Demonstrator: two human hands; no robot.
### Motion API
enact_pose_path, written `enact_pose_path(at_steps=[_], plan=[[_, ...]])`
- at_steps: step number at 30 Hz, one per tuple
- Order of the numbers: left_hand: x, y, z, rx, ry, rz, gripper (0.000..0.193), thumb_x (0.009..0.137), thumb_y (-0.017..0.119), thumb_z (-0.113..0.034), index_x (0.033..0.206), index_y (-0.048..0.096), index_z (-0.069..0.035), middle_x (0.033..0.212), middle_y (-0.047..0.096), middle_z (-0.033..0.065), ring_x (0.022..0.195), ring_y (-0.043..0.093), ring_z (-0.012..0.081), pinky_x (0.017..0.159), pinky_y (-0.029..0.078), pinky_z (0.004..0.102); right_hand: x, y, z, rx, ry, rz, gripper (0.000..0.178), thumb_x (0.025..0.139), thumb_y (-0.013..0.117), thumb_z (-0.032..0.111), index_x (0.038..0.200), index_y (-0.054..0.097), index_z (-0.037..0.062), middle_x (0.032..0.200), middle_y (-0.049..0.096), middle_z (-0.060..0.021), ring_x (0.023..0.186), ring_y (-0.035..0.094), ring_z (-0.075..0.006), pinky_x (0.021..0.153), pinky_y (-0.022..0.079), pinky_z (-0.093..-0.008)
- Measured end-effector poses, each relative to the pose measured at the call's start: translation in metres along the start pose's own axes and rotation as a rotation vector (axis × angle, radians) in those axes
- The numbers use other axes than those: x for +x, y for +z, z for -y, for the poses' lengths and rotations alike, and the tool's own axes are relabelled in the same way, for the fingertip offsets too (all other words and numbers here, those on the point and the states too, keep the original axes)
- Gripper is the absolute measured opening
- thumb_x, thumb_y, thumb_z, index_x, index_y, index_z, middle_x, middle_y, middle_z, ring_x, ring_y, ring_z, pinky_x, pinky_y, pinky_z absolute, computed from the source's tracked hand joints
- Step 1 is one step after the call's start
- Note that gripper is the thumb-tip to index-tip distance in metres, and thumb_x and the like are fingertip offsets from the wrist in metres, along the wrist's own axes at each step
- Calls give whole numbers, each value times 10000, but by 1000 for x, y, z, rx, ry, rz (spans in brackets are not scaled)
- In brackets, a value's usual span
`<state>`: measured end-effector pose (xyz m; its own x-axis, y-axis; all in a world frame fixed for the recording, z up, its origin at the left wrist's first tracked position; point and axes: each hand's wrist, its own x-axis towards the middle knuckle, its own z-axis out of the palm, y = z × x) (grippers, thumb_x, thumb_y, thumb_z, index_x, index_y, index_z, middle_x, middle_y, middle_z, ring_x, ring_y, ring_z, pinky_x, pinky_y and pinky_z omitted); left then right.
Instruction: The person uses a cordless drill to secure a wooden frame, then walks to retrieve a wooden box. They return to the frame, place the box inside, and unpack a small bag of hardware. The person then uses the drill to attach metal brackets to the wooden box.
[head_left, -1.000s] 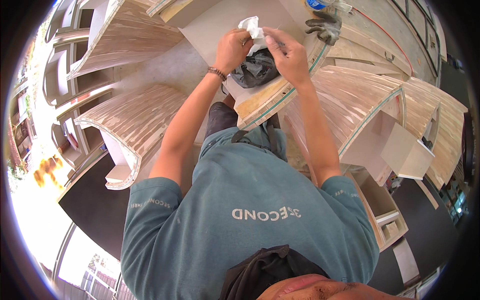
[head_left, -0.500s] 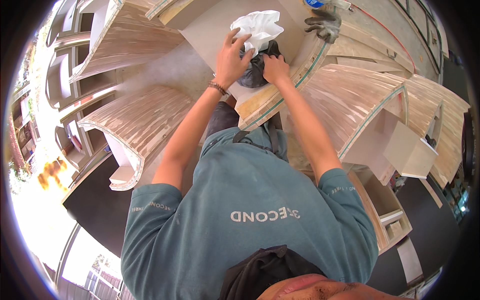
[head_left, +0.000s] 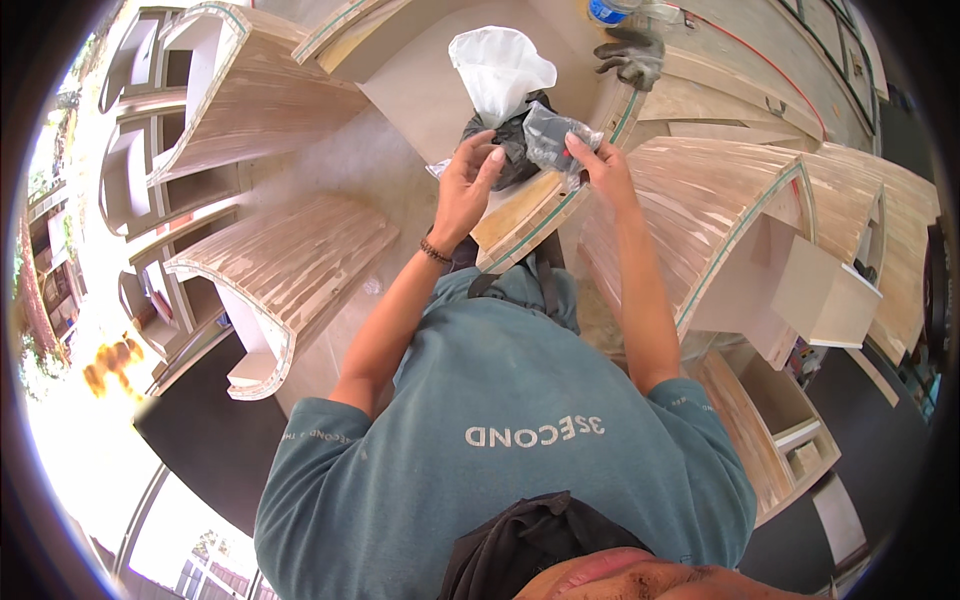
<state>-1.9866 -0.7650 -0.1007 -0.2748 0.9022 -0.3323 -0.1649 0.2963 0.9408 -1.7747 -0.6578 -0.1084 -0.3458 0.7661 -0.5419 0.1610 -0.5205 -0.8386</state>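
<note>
- So, clear packet (head_left: 553, 138) pinched in my right hand (head_left: 607, 172), rightward of my left hand (head_left: 468, 186)
- Left fingers parted, by black bag (head_left: 514, 165); contact unclear

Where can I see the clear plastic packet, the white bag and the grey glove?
Clear plastic packet (head_left: 549, 139): head view, on its wrapping over the dark contents.
White bag (head_left: 501, 72): head view, middle of its wide, spread part.
Grey glove (head_left: 638, 63): head view, on its body, beside the fingers.
</note>
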Motion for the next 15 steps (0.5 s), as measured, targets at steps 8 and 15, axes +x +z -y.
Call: enact_pose_path(at_steps=[8,15], plan=[[1,57,-42,-297,-205,62,311,998,683,-280,1175,555,-58,1040,665,20,903,642,78,804,543,263,-53,25,14,219,-174,-104,288,947,733,284,1033,734,8,902,703,-25,741,633,-74,619,529,-249],[-41,70,-31,-203,-127,123,354,972,721,-228,1213,542,-40,1019,669,29,913,634,85,795,538,265,-96,3,-3,148,-251,-71,206,905,768,167,1004,722,-8,828,712,-30,710,657,-86,607,536,-252]])
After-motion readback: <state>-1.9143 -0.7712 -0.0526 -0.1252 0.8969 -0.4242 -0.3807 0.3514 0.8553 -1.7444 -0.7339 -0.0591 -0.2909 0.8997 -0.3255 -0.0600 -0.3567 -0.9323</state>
